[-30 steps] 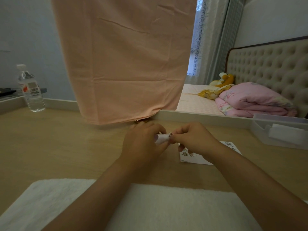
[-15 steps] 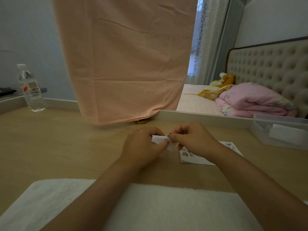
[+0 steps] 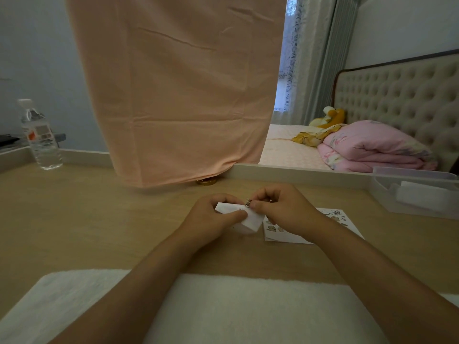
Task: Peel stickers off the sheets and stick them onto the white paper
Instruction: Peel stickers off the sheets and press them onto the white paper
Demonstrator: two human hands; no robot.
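Sticker (image 3: 248, 202): tiny, at top edge of bent sheet (image 3: 250, 220), held just above desk (image 3: 99, 219), mid-view. Right hand (image 3: 285, 209) pinches it, thumb and forefinger closed on it. Left hand (image 3: 211, 217) grips sheet, fingers curled round it.

Judgement: peel slowly at low angle, hold backing taut, don't let adhesive fold on itself.

Second sheet (image 3: 335, 216) flat on desk by right wrist: cartoon prints, no legible writing. Bottle (image 3: 41, 137) label: orange mark, text unreadable.

Single head-worn wide view, facing forward-down, close above left hand (image 3: 211, 218), right hand (image 3: 288, 212), desk (image 3: 74, 219).
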